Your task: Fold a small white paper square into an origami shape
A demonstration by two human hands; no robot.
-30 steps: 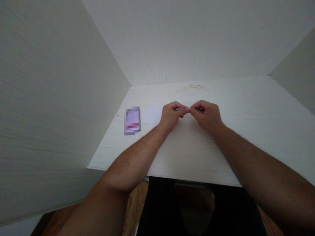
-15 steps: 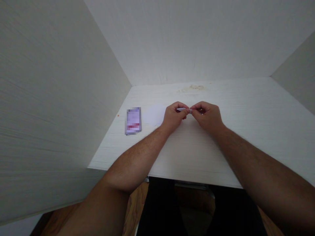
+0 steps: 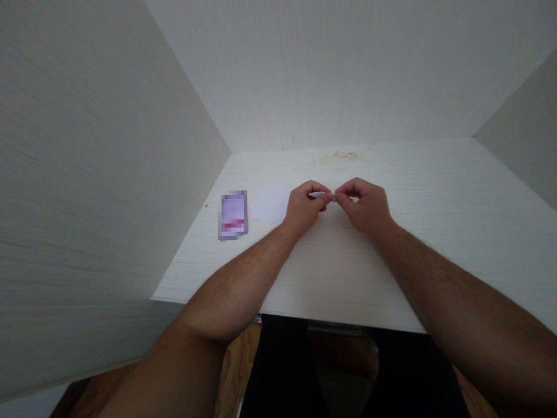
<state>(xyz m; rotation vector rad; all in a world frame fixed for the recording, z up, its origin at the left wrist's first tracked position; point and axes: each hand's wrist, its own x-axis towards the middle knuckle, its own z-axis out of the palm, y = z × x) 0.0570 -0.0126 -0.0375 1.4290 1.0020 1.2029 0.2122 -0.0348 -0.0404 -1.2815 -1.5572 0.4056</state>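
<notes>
Both my hands rest on the white table (image 3: 435, 244) near its middle, fingertips meeting. My left hand (image 3: 304, 206) and my right hand (image 3: 363, 206) are each closed in a pinch on a small, thin, pale lilac folded piece of paper (image 3: 324, 195) held between them. Most of that piece is hidden by my fingers. A pale sheet of paper (image 3: 270, 203) lies flat just left of my left hand. Further left lies a small purple and white packet (image 3: 234, 215) with a red band.
White walls close in the table on the left, back and right. A brownish stain (image 3: 339, 155) marks the tabletop near the back wall. A tiny red speck (image 3: 206, 205) sits by the left wall. Below the table's front edge are my dark-clothed legs and a wooden floor.
Both hands stay pinched on the small paper with only slight finger shifts. The view has wobbled a little; nothing on the table has moved.
</notes>
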